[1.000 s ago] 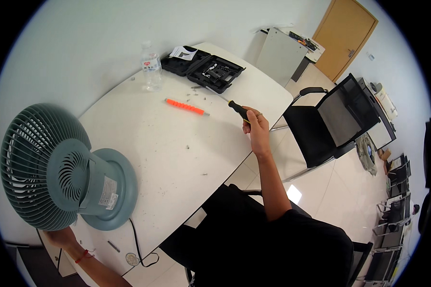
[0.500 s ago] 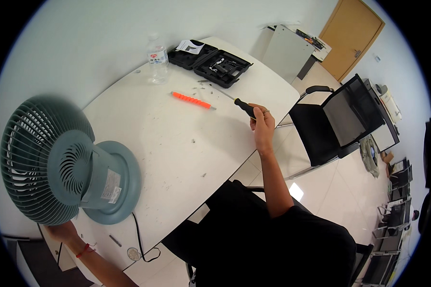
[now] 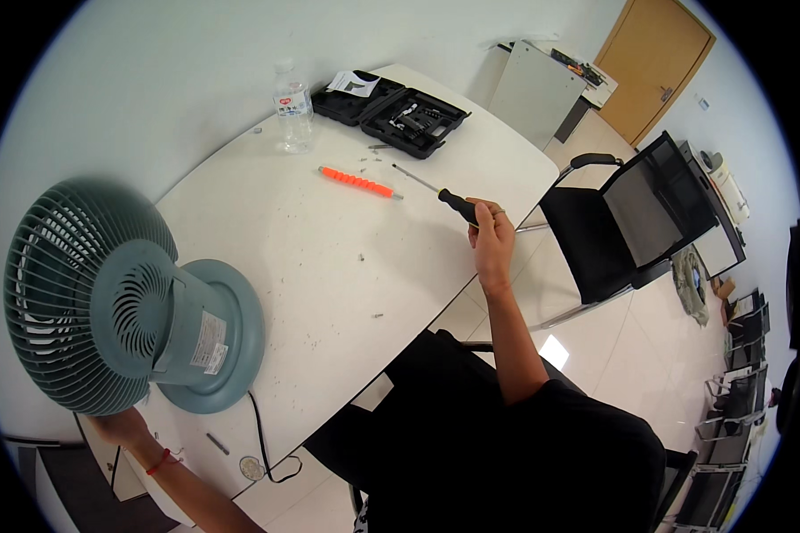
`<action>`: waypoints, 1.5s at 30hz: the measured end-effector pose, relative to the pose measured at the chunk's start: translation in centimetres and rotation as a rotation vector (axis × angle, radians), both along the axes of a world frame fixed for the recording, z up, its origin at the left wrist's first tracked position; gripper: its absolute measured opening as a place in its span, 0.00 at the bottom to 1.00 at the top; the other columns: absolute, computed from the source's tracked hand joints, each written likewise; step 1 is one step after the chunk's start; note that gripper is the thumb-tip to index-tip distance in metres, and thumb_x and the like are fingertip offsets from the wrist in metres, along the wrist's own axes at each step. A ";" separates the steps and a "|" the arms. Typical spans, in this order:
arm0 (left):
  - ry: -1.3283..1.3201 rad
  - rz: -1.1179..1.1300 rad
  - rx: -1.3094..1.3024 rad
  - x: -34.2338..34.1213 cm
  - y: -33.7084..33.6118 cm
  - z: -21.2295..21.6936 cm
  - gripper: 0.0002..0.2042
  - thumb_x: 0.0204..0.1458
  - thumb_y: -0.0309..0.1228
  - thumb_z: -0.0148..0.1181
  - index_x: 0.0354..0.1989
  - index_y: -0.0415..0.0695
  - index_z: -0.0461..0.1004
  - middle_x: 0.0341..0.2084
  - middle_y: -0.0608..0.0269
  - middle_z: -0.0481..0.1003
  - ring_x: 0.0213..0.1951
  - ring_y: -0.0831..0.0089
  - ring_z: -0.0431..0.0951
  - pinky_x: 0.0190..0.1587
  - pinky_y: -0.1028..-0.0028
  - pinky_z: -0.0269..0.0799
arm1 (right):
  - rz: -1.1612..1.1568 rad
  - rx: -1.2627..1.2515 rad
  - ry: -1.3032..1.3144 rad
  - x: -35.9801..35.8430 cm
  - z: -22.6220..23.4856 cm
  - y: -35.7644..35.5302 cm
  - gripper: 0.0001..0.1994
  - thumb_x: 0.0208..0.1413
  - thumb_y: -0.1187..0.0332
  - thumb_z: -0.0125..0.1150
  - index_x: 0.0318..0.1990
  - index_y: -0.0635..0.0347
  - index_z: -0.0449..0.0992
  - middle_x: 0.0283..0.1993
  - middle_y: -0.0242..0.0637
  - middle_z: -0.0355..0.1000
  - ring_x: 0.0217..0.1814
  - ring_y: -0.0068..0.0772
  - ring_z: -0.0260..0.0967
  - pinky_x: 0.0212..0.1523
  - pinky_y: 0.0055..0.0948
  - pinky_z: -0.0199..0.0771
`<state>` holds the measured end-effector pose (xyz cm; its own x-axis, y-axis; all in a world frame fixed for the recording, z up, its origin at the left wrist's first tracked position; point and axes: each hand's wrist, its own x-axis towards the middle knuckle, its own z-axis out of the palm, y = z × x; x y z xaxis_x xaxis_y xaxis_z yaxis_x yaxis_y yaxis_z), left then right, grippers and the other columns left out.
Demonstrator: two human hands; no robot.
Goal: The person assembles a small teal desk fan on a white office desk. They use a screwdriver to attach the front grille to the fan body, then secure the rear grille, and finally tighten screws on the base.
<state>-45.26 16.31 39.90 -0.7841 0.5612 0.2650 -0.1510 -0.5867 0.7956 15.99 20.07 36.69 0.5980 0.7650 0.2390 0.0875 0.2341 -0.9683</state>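
Observation:
A screwdriver [image 3: 458, 206] with a black handle is held in my right hand [image 3: 492, 233], above the right part of the table. Its thin shaft points away to the left, toward small screws [image 3: 373, 161] on the tabletop. My left hand [image 3: 120, 428] is at the lower left, under the front edge of the teal desk fan's [image 3: 133, 306] round grille. The fan hides its fingers, so their grip does not show. The fan stands on its round base with its vented back side toward me. An orange flexible bit extension [image 3: 357, 182] lies on the table left of the screwdriver.
An open black tool case [image 3: 415, 123] and a clear plastic bottle [image 3: 293, 111] stand at the far side of the white table [image 3: 320, 266]. The fan's black cord [image 3: 260, 435] hangs over the near edge. A black chair [image 3: 596, 231] is at the right.
The screwdriver's tip has come slightly back from the small screws, in a small shift of my right hand. The left hand stays by the fan; the whole view has shifted a little.

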 end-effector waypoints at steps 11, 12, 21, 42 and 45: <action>0.336 0.060 0.123 -1.6 0.0 -1.1 0.31 0.69 0.47 0.38 0.71 0.32 0.57 0.68 0.45 0.62 0.69 0.55 0.64 0.71 0.57 0.59 | 0.349 0.125 0.417 -1.1 2.3 -2.5 0.21 0.71 0.57 0.45 0.48 0.67 0.77 0.22 0.27 0.61 0.18 0.16 0.48 0.20 0.21 0.51; 0.408 0.063 0.139 -1.0 -0.2 -0.7 0.31 0.69 0.47 0.39 0.70 0.33 0.57 0.68 0.45 0.62 0.69 0.55 0.64 0.71 0.57 0.59 | 0.401 0.112 0.481 -1.5 2.7 -2.9 0.21 0.71 0.56 0.45 0.48 0.67 0.77 0.21 0.26 0.59 0.18 0.16 0.47 0.20 0.21 0.50; 0.445 -0.036 0.305 4.2 -0.7 1.5 0.27 0.58 0.33 0.51 0.66 0.42 0.54 0.61 0.48 0.64 0.64 0.58 0.64 0.69 0.58 0.56 | 0.947 -0.011 0.898 -8.4 5.2 -6.6 0.21 0.71 0.54 0.41 0.46 0.60 0.79 0.17 0.25 0.55 0.16 0.17 0.45 0.17 0.20 0.50; 0.310 -0.383 0.425 6.1 -3.9 4.5 0.12 0.52 0.44 0.61 0.37 0.51 0.77 0.76 0.57 0.49 0.75 0.47 0.50 0.73 0.50 0.45 | 1.398 -0.373 1.142 -26.6 6.7 -13.4 0.25 0.76 0.49 0.32 0.59 0.56 0.72 0.28 0.30 0.62 0.26 0.21 0.55 0.30 0.25 0.61; 0.325 -0.405 0.426 6.1 -4.0 4.6 0.15 0.52 0.49 0.63 0.41 0.55 0.77 0.78 0.57 0.48 0.75 0.47 0.48 0.73 0.49 0.39 | 1.388 -0.387 1.142 -27.1 6.7 -13.3 0.25 0.76 0.49 0.32 0.57 0.57 0.71 0.28 0.30 0.61 0.26 0.21 0.55 0.31 0.25 0.61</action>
<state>-39.12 12.31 44.51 -0.3766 0.5886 0.7153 -0.2171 -0.8068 0.5495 -11.16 6.72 43.37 -0.7132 0.6974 -0.0712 -0.6126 -0.6694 -0.4202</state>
